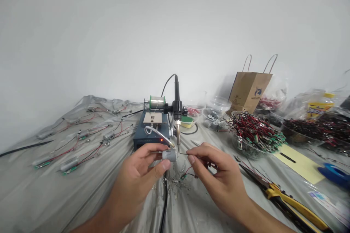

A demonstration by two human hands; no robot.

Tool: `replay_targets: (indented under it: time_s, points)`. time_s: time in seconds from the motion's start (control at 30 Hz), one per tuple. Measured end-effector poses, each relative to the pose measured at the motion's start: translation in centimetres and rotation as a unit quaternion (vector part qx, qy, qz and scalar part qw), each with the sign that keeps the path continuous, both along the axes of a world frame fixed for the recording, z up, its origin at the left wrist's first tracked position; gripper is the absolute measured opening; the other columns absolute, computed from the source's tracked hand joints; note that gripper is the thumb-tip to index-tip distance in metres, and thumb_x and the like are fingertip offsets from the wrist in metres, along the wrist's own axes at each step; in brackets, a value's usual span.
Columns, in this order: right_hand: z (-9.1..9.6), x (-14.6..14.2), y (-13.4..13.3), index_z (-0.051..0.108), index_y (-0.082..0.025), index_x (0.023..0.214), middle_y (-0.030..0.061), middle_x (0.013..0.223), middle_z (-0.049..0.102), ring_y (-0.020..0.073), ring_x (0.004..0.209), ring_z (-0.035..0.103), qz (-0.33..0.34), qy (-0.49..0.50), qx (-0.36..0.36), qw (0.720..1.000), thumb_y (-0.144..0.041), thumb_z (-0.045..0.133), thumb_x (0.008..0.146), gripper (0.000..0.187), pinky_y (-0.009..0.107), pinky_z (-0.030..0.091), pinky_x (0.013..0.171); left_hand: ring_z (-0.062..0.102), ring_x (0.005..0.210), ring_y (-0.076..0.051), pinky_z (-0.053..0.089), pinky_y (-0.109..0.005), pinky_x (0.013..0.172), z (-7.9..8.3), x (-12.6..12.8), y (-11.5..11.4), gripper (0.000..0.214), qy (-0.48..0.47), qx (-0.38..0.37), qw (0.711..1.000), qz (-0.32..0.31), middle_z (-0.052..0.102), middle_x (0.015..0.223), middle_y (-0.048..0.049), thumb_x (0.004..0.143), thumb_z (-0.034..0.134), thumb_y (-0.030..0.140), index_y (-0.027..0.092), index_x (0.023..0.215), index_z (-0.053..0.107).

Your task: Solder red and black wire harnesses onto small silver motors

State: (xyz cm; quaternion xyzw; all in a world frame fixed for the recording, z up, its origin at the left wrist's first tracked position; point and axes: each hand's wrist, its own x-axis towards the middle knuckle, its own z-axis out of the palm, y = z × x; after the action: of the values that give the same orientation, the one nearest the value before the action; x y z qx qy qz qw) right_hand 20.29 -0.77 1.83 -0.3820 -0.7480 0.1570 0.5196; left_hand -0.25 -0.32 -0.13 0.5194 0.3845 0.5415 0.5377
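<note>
Between the thumb and fingers of my left hand (144, 167) is a small grey cylindrical motor (168, 155), lying sideways. My right hand (213, 165) pinches a thin dark wire (183, 153), its end at or very close to the motor's right end. Just above that spot, the tip of an upright soldering iron (178, 136) points down from its stand. A curved metal solder guide tube (161, 134) ends beside the iron's tip. Below my right fingers hangs a small green circuit board (186, 177) with red and black wires.
Behind my hands stands a blue soldering station (139, 134) with a solder spool (157, 102). Wired motors (69, 164) lie on the left. To the right are a bowl of wired boards (255, 134), yellow-handled snips (284, 200), blue tape (336, 174) and a paper bag (247, 91).
</note>
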Motion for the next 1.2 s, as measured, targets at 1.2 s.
replay_targets:
  time_s: [1.2]
  points:
    - [-0.04,0.02,0.01,0.075,-0.020,0.092,0.0005,0.072,0.065,0.0141,0.061,0.056,-0.001,0.000,-0.013,1.000,-0.021,0.063,0.098,0.014,0.027,0.044,0.057,0.070,0.111,-0.021,0.053,-0.026,0.091,0.19,0.08,-0.43,0.021,-0.004,0.002,1.000,-0.006,0.081,0.106,-0.0021,0.091,0.078,0.030,0.025,0.109,0.071]
